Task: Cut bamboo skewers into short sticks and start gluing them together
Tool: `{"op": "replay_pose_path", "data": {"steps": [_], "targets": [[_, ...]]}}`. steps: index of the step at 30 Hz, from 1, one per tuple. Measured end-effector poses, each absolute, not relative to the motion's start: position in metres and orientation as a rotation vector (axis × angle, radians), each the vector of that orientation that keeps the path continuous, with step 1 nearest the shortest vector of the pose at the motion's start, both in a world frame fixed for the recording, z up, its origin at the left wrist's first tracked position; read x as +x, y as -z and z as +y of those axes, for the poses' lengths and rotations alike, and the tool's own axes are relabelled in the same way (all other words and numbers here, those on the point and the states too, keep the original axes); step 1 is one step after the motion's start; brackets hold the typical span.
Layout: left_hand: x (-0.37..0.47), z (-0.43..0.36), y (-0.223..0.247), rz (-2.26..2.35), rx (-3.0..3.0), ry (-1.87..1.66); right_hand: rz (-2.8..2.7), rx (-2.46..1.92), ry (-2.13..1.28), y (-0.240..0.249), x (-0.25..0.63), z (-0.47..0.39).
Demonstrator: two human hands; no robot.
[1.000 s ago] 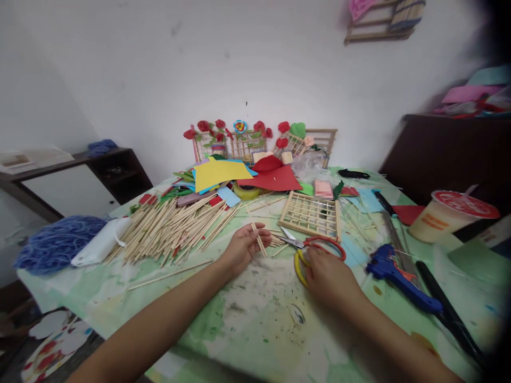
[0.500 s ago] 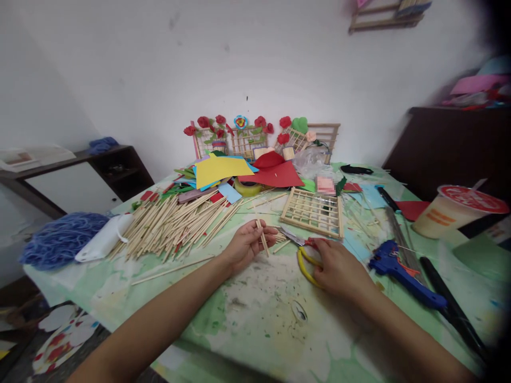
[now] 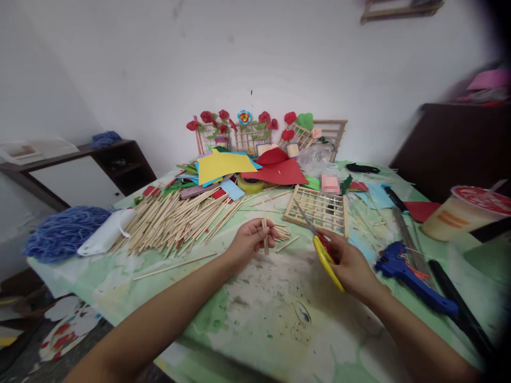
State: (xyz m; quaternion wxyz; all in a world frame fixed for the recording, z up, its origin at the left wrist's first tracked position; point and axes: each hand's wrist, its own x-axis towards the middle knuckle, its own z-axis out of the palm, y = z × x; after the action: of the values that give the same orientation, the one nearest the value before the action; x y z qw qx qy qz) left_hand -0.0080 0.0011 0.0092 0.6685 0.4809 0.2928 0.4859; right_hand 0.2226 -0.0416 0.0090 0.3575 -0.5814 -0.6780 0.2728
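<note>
Near the middle of the table, my left hand (image 3: pixel 252 238) pinches thin wooden sticks (image 3: pixel 265 226), held nearly upright. My right hand (image 3: pixel 347 263) grips yellow-handled scissors (image 3: pixel 327 260), whose blades point up and left over the edge of a wooden lattice frame (image 3: pixel 297 210). The scissors are apart from the sticks. Behind my left hand lie short cut sticks (image 3: pixel 282 233), with one more piece (image 3: pixel 287 244) to their right. A large pile of sticks (image 3: pixel 171 221) spreads out to the left.
Blue yarn (image 3: pixel 66 231) and a white object (image 3: pixel 104 234) lie left. Coloured paper (image 3: pixel 225 166), tape (image 3: pixel 250 184) and paper flowers (image 3: pixel 206 116) are at the back. A blue glue gun (image 3: pixel 415 279), a black-handled tool (image 3: pixel 459 306) and a cup (image 3: pixel 465 213) stand or lie right.
My right hand has moved the scissors right, away from my left hand, and their blades have turned upward. The sticks in my left hand are more upright. The view has shifted slightly.
</note>
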Motion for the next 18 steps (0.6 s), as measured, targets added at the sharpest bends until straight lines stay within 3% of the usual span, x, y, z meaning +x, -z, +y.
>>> {"op": "replay_pose_path", "data": {"steps": [4, 11, 18], "targets": [[-0.006, 0.0, -0.009, 0.749, 1.217, -1.09, -1.815, -1.583, -0.704, -0.016, 0.208, -0.055], [-0.006, -0.004, -0.011, 0.936, 1.589, -1.101, -2.089, -1.837, -0.369, -0.032, 0.201, -0.071], [-0.005, -0.011, -0.01, 1.045, 1.958, -1.045, -2.173, -1.832, -0.381, -0.028, 0.192, -0.074]]}}
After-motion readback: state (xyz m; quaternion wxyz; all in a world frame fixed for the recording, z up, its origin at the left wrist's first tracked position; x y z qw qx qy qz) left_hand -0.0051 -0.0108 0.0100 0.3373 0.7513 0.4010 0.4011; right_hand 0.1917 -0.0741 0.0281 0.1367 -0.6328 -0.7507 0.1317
